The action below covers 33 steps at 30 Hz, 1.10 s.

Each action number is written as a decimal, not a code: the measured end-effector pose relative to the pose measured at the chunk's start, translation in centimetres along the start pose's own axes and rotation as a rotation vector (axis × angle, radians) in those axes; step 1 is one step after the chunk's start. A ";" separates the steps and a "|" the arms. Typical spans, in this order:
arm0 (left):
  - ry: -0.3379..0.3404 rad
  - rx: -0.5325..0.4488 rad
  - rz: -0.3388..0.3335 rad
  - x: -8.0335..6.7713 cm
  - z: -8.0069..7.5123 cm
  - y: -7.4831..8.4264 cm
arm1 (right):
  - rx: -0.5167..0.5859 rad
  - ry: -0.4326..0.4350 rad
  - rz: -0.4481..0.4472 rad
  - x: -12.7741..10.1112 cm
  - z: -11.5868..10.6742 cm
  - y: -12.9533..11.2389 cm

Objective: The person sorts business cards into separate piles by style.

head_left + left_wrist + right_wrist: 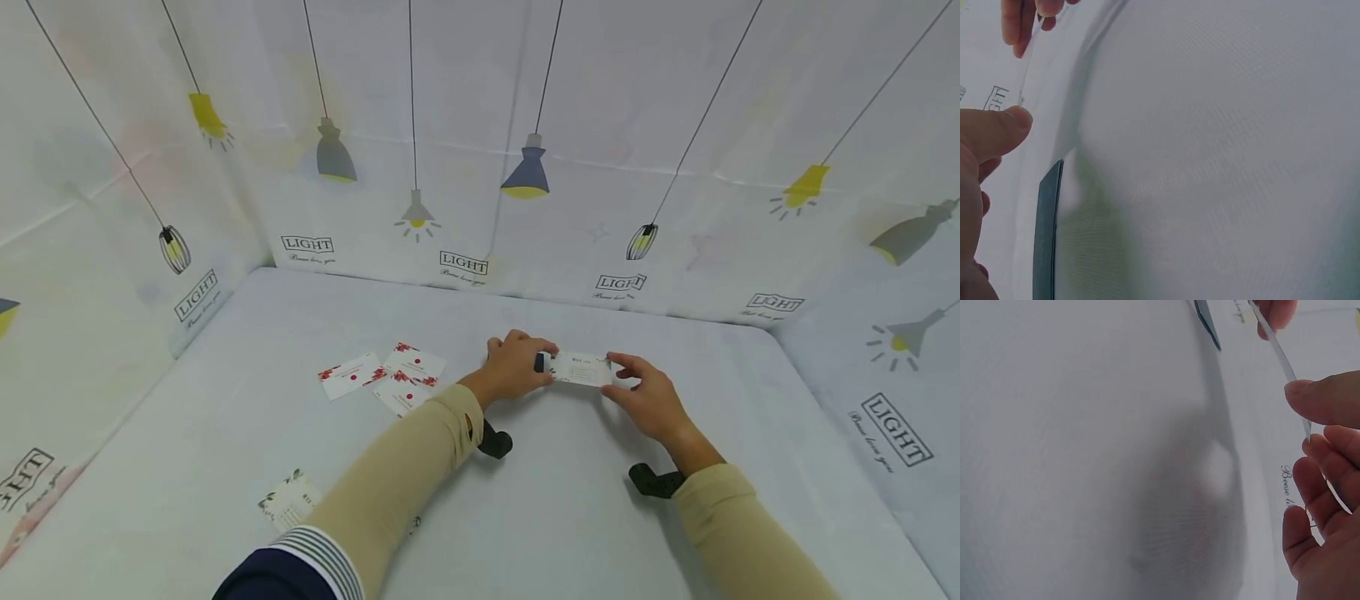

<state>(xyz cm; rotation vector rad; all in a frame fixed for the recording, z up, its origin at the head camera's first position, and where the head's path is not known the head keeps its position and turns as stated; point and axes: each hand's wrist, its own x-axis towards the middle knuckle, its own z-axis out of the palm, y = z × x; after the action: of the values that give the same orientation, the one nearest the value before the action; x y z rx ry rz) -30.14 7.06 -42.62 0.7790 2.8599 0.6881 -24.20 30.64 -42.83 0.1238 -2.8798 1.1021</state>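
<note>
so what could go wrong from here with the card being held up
The white card, pinched at its ends by the left hand and right hand, looks slightly bowed in the right wrist view; squeezing might crease it. In the head view, the left sleeve overlaps the red-patterned cards; if lowered, it might nudge them.

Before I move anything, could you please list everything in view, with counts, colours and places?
Held card: one, white with green leaves, between the hands
Red-print cards: three, white and red, on the table's left part
Leafy card: one, white and green, partly behind the left sleeve
Dark item: one, teal, near the left hand, unclear what
Table: one, white, below
Backdrop: white, lamp prints, around the table
Wrist devices: two, black, one per wrist
Sleeves: two, beige
Left hand, right hand: bare, pinching the held card
</note>
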 end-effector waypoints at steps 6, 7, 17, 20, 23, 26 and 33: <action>0.008 0.026 -0.016 0.5 0.8 -0.1 | 0.014 -0.028 0.028 0.9 0.1 0.6; 0.010 0.026 -0.019 0.7 1.0 -0.2 | 0.022 -0.036 0.035 1.1 0.1 0.7; 0.019 0.039 -0.011 1.2 1.5 -0.5 | -0.028 -0.090 0.089 1.9 0.5 1.0; 0.020 0.083 0.005 1.4 1.8 -0.7 | -0.033 -0.103 0.092 2.0 0.5 1.0; 0.010 0.119 0.020 1.6 2.0 -0.8 | -0.043 -0.114 0.101 2.2 0.6 1.1; -0.006 0.122 0.024 1.7 2.1 -0.8 | -0.057 -0.120 0.111 2.3 0.7 1.1; -0.039 0.117 -0.001 1.7 1.8 -0.7 | -0.042 -0.128 0.133 2.7 0.9 0.9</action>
<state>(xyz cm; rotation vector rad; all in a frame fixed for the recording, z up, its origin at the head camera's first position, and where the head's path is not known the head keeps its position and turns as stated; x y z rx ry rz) -31.59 8.10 -44.50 0.7960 2.8864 0.5038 -27.01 30.54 -43.85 0.0000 -3.0622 1.0914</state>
